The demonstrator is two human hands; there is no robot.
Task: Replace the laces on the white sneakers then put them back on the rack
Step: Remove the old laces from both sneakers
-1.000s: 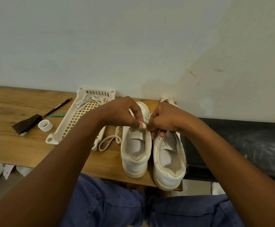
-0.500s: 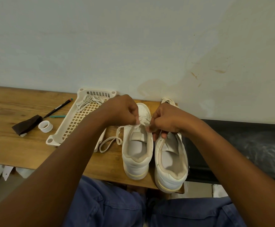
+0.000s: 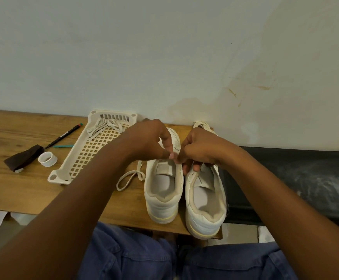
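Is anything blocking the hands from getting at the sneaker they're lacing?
Nothing visible does. The left hand and right hand already meet over the left sneaker, fingers curled, apparently pinching its lace.

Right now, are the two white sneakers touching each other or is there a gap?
Touching. The head view shows the left sneaker and the right sneaker side by side, their inner sides pressed together from collar to heel with no table showing between them.

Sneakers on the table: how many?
2. The left sneaker stands beside the loose lace, under both hands; the right sneaker sits against it at the table's right end. None seem hidden.
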